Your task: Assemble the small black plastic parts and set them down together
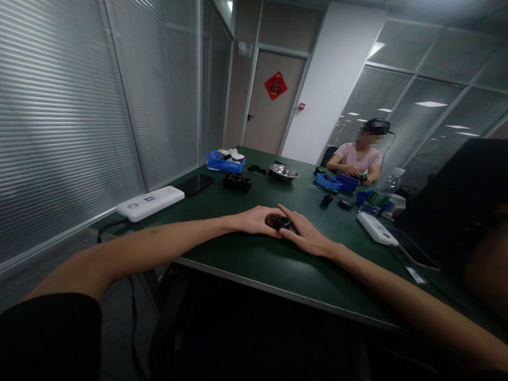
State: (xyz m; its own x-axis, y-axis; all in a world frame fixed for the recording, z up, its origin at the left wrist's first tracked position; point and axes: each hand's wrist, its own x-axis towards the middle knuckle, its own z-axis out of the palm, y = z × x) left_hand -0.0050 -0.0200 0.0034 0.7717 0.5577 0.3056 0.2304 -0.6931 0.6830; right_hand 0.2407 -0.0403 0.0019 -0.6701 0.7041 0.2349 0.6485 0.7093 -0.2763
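Over the near part of the green table (222, 241), both my hands are closed around a small black round piece with a ring-shaped top (284, 223). My left hand (257, 219) curls around it from the left, with a brownish dark patch showing inside the fingers. From the right, my right hand (306, 234) lays its fingers across the piece and its thumb against the near side. Most of the piece is covered by my fingers, so its exact kind cannot be made out.
Beyond my hands are a cluster of black round pieces (237, 181), a metal bowl (284, 172) and a filled blue basket (226, 161). White power banks (151, 203) and a phone (196, 184) lie nearby. Another person (356, 156) works across the table beside blue trays (328, 182) and a bottle (383, 192).
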